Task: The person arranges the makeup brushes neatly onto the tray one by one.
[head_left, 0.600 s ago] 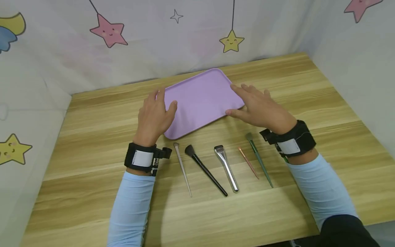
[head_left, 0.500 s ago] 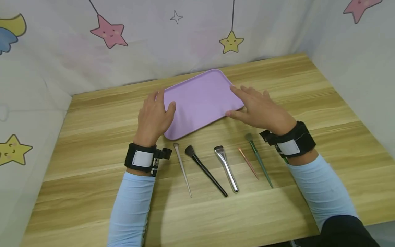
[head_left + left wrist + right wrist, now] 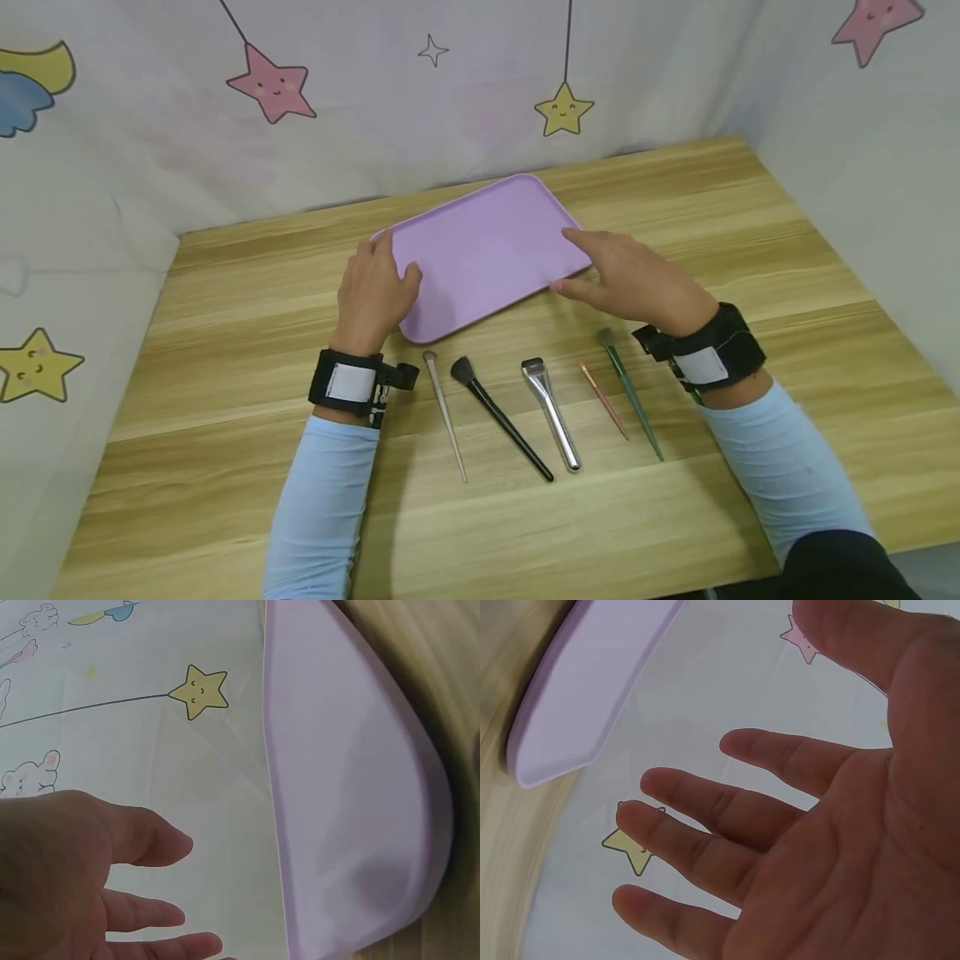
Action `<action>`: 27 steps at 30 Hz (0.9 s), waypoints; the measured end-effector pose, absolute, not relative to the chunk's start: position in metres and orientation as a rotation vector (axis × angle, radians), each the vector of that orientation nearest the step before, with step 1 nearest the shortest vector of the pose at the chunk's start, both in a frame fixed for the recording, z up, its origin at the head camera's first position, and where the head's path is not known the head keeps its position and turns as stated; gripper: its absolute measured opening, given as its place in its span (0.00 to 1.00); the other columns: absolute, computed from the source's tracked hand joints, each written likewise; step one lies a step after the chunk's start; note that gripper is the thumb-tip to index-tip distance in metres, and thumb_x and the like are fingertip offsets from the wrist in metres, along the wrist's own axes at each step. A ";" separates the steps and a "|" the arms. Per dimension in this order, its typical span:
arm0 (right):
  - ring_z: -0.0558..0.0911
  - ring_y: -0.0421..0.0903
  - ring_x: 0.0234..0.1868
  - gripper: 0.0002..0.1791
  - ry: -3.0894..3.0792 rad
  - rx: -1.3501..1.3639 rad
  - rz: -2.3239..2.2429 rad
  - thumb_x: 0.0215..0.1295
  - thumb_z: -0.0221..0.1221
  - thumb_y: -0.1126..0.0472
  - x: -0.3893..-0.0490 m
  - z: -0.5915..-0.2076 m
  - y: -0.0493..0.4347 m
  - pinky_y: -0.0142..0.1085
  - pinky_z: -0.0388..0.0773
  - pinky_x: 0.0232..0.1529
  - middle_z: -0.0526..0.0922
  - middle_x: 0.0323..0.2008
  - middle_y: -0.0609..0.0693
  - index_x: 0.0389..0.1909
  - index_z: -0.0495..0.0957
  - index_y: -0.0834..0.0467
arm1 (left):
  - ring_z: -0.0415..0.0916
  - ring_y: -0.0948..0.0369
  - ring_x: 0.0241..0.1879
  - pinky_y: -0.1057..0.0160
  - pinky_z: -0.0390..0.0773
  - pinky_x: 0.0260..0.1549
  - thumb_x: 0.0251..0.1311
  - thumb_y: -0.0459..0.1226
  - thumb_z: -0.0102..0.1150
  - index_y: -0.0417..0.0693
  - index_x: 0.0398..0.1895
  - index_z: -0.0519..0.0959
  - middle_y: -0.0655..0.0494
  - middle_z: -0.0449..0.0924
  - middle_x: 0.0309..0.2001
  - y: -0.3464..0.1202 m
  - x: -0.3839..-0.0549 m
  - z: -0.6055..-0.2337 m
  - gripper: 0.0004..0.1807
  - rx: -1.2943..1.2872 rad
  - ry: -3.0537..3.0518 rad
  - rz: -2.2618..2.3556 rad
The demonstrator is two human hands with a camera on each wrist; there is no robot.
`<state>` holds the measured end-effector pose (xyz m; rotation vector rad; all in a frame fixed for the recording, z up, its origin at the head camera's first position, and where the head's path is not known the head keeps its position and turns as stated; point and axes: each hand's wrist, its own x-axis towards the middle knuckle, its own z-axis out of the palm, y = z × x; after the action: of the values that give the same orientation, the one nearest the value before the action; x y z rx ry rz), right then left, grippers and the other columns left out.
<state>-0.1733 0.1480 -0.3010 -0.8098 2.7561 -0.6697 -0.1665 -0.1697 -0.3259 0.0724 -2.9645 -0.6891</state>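
A light purple tray (image 3: 487, 250) lies at a slant on the table toward the back wall. My left hand (image 3: 371, 296) hovers by its left end with fingers spread. Over its right end is my right hand (image 3: 637, 279), thumb and fingers parted. Both wrist views show a gap between hand and tray (image 3: 337, 787), with nothing held. In front of the tray lies a row of makeup brushes: a thin pale one (image 3: 446, 421), a black one (image 3: 506, 425), a silver one (image 3: 555, 417), a small pink one (image 3: 604, 404) and a green one (image 3: 633, 400).
The wooden table (image 3: 225, 333) meets a white curtain (image 3: 360, 108) printed with stars at the back and sides. Its front edge runs along the lower right. Black straps with small cameras (image 3: 348, 383) circle both wrists.
Both hands have come slightly down and nearer the tray's ends. The whole head view has shifted a little. Tray and brushes keep their places.
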 end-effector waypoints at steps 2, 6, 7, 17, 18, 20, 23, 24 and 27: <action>0.63 0.65 0.71 0.44 2.752 -0.798 -0.660 0.72 0.59 0.47 -0.172 -0.302 0.149 0.56 0.59 0.69 0.63 0.71 0.71 0.76 0.55 0.70 | 0.66 0.35 0.62 0.39 0.69 0.56 0.69 0.42 0.50 0.30 0.74 0.59 0.27 0.66 0.65 -0.172 -0.167 -0.328 0.35 0.089 -2.967 -0.683; 0.66 0.66 0.69 0.43 2.757 -0.789 -0.640 0.72 0.60 0.48 -0.170 -0.305 0.151 0.57 0.61 0.68 0.66 0.68 0.72 0.76 0.55 0.70 | 0.68 0.34 0.59 0.39 0.71 0.54 0.69 0.42 0.50 0.28 0.74 0.59 0.26 0.67 0.62 -0.175 -0.168 -0.331 0.36 0.120 -2.973 -0.678; 0.66 0.66 0.69 0.43 2.759 -0.787 -0.635 0.72 0.59 0.47 -0.170 -0.306 0.151 0.57 0.62 0.67 0.66 0.68 0.72 0.76 0.55 0.70 | 0.68 0.35 0.59 0.39 0.71 0.53 0.69 0.42 0.50 0.29 0.74 0.59 0.26 0.67 0.62 -0.176 -0.168 -0.332 0.36 0.130 -2.980 -0.679; 0.70 0.67 0.65 0.41 2.760 -0.797 -0.594 0.74 0.58 0.47 -0.165 -0.312 0.158 0.57 0.64 0.65 0.70 0.64 0.74 0.74 0.58 0.72 | 0.71 0.36 0.53 0.40 0.72 0.49 0.67 0.42 0.49 0.27 0.71 0.62 0.27 0.69 0.56 -0.182 -0.169 -0.339 0.34 0.188 -3.045 -0.683; 0.70 0.67 0.65 0.41 2.763 -0.790 -0.593 0.74 0.58 0.47 -0.165 -0.312 0.158 0.58 0.64 0.65 0.70 0.64 0.74 0.74 0.58 0.72 | 0.71 0.36 0.53 0.40 0.73 0.49 0.67 0.42 0.48 0.27 0.70 0.62 0.27 0.69 0.56 -0.183 -0.170 -0.340 0.34 0.192 -3.053 -0.684; 0.70 0.67 0.66 0.41 2.765 -0.772 -0.589 0.73 0.58 0.47 -0.164 -0.313 0.160 0.58 0.64 0.66 0.70 0.65 0.73 0.74 0.58 0.72 | 0.71 0.36 0.51 0.40 0.73 0.48 0.67 0.43 0.48 0.27 0.70 0.62 0.27 0.69 0.55 -0.185 -0.170 -0.342 0.34 0.206 -3.069 -0.689; 0.69 0.66 0.67 0.41 2.756 -0.748 -0.591 0.73 0.58 0.46 -0.163 -0.313 0.160 0.58 0.63 0.66 0.69 0.66 0.72 0.74 0.58 0.70 | 0.72 0.36 0.48 0.41 0.75 0.45 0.66 0.44 0.48 0.26 0.68 0.63 0.28 0.68 0.54 -0.187 -0.170 -0.345 0.34 0.241 -3.097 -0.684; 0.68 0.66 0.67 0.41 2.752 -0.743 -0.593 0.73 0.57 0.46 -0.162 -0.313 0.160 0.58 0.63 0.66 0.69 0.67 0.72 0.74 0.58 0.70 | 0.72 0.36 0.47 0.41 0.75 0.44 0.66 0.44 0.48 0.25 0.68 0.63 0.29 0.67 0.53 -0.188 -0.170 -0.347 0.34 0.256 -3.106 -0.682; 0.69 0.66 0.67 0.41 2.750 -0.743 -0.593 0.73 0.57 0.46 -0.161 -0.313 0.160 0.58 0.63 0.66 0.69 0.66 0.72 0.74 0.58 0.71 | 0.73 0.37 0.45 0.42 0.76 0.42 0.65 0.45 0.49 0.24 0.67 0.63 0.29 0.66 0.52 -0.190 -0.171 -0.349 0.35 0.298 -3.132 -0.686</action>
<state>-0.1611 0.1596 -0.3134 -0.7434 2.7499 -0.5932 -0.1708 -0.1900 -0.3494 0.2979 -3.1322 -0.6861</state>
